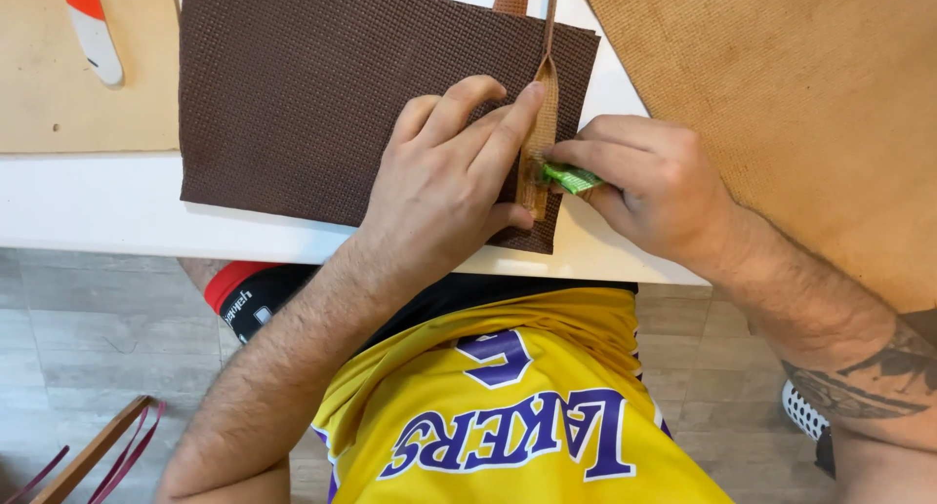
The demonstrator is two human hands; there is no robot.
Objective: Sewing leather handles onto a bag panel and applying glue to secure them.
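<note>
Pressing flat, the left hand pinned a tan strip at the brown mat's right edge — right hand pinched a green tool against it; a slip risked nicking fingertips.

Left hand pressing flat, right hand pinching.

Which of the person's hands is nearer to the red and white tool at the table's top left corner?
Left. The left hand lies on the brown mat, closer to the red and white tool; the right hand is farther right, pinching a green object.
</note>
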